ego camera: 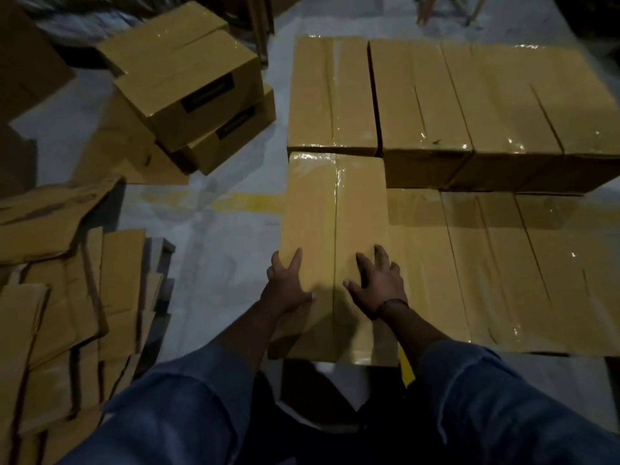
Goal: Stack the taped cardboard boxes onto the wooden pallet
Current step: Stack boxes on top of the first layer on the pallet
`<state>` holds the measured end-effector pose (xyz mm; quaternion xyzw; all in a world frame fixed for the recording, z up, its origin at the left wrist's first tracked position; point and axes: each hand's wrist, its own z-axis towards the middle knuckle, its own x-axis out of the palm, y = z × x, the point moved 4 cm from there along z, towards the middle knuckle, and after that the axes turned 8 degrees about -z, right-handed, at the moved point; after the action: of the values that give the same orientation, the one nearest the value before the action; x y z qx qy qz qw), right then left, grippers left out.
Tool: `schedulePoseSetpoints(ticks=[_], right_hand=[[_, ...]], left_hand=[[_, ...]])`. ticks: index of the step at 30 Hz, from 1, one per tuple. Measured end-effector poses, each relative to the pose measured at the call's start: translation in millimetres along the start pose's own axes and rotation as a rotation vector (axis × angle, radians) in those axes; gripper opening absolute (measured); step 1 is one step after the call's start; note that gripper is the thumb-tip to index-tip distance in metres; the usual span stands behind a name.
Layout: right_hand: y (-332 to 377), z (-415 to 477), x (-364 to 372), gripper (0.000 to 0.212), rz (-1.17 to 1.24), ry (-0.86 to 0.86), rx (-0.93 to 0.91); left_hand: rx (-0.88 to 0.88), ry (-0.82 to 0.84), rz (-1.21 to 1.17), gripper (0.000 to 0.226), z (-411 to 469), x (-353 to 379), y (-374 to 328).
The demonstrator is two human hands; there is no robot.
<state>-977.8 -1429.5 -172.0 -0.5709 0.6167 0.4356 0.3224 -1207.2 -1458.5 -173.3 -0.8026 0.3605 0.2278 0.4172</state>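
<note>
A long taped cardboard box [335, 209] lies in front of me at the left end of the stack. My left hand [288, 283] rests on its left top edge, fingers spread and straight. Flat on the top of the same box, right of the tape seam, lies my right hand [377, 283]. To the right sits a lower row of taped boxes [503, 263]. Behind them a higher row of taped boxes [469, 105] stands in a second layer. The wooden pallet is hidden under the boxes.
Two loose taped boxes [191, 88] with dark labels are piled at the upper left on the grey floor [214, 250]. Flattened cardboard sheets [67, 280] cover the left side. A yellow floor line [248, 203] runs to the stack.
</note>
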Motion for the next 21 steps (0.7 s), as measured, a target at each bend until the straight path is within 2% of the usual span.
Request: schedulePoseSetpoints(ticks=[6, 9, 12, 15, 19, 21], right_hand=[[8.0, -28.9, -0.9, 0.087, -0.080, 0.172, -0.098], [3.3, -66.2, 16.1, 0.106, -0.136, 0.271, -0.226], [-3.0, -93.1, 32.2, 0.126, -0.187, 0.291, -0.253], [-1.4, -99.1, 35.2, 0.119, -0.226, 0.299, -0.252], [-3.0, -97.9, 37.3, 0.090, -0.269, 0.268, -0.306], [-4.8, -98.6, 40.0, 0.088, -0.282, 0.260, -0.318]], left_hand=[[0.004, 0.106, 0.157, 0.127, -31.7, 13.3, -5.6], [0.013, 0.193, 0.290, 0.138, -63.3, 28.2, -1.6], [0.063, 0.191, 0.478, 0.149, -84.8, 39.9, 4.6], [0.055, 0.200, 0.505, 0.145, -91.4, 41.0, 5.5], [0.035, 0.216, 0.475, 0.141, -91.7, 40.8, 3.5], [0.017, 0.213, 0.471, 0.140, -92.3, 41.9, 4.5]])
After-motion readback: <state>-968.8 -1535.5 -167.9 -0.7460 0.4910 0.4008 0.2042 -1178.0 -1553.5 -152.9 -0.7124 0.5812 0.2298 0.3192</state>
